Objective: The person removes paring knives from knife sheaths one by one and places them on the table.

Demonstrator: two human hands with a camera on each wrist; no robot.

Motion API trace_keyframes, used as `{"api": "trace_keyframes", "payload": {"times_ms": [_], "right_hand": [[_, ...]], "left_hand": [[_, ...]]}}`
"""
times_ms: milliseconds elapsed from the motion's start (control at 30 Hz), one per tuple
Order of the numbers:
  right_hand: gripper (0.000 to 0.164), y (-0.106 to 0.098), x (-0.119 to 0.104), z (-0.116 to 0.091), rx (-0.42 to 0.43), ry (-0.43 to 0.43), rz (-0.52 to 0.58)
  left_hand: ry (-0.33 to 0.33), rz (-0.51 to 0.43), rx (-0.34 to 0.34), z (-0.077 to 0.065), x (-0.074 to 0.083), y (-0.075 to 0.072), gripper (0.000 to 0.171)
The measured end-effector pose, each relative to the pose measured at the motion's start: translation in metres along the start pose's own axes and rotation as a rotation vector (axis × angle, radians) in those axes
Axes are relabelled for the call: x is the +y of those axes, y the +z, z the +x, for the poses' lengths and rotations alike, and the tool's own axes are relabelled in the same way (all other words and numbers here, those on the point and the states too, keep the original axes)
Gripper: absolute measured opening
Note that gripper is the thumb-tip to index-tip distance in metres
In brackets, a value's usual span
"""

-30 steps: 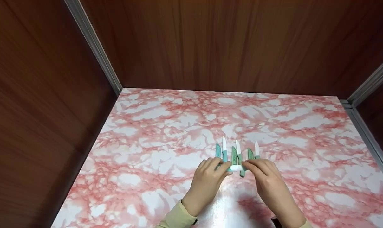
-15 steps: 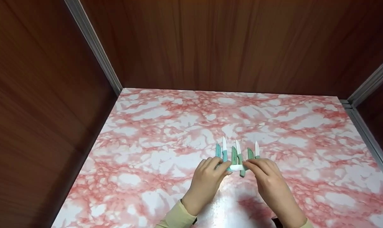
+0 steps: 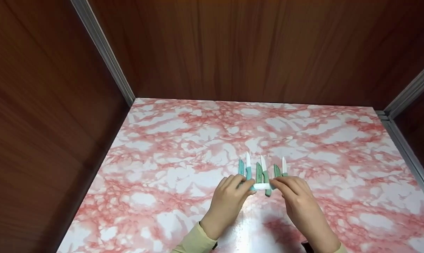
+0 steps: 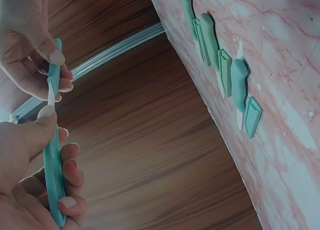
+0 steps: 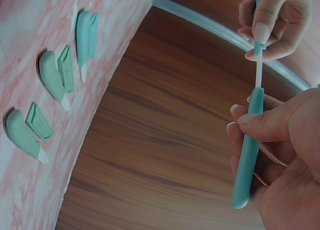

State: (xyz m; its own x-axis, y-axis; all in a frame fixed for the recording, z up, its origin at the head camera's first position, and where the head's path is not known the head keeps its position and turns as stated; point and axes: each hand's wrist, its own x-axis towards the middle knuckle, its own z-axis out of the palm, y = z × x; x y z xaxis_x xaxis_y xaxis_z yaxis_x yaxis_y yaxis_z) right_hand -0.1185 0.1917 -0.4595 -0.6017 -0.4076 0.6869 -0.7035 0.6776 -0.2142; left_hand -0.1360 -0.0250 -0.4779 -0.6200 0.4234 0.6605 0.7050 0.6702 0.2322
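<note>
My right hand (image 3: 296,196) grips the teal handle of a small paring knife (image 5: 245,165), thumb along its upper end. A teal blade sheath (image 4: 54,175) sits in my left hand (image 3: 229,196), between the thumb and curled fingers. The knife's white blade (image 3: 262,186) spans the gap between both hands, its far end at the sheath's mouth. Just beyond the hands, three more white-bladed knives lie on the table: a teal one (image 3: 248,172), a green one (image 3: 266,182) and another green one (image 3: 284,165) partly behind my right fingers.
Left of each lying knife is its sheath: one teal sheath (image 3: 241,167), a green sheath (image 3: 259,172) and a second green sheath (image 3: 277,170). The red-and-white marbled table (image 3: 184,140) meets brown wood-grain panels (image 3: 247,52) at the back and sides.
My right hand has shifted slightly rightward with the knife, and a little more white blade shows between the hands. The lying knives and sheaths have stayed put.
</note>
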Motion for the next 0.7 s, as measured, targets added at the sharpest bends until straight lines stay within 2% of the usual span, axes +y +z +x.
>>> {"api": "trace_keyframes", "payload": {"times_ms": [433, 700], "right_hand": [[0.066, -0.0005, -0.0005, -0.0003, -0.005, 0.021, -0.002], [0.064, -0.0017, 0.001, -0.0015, -0.002, 0.023, -0.006]], "left_hand": [[0.005, 0.002, -0.006, 0.0001, -0.0008, -0.0006, 0.024], [-0.009, -0.015, 0.0, -0.0006, -0.0019, 0.0, 0.023]]}}
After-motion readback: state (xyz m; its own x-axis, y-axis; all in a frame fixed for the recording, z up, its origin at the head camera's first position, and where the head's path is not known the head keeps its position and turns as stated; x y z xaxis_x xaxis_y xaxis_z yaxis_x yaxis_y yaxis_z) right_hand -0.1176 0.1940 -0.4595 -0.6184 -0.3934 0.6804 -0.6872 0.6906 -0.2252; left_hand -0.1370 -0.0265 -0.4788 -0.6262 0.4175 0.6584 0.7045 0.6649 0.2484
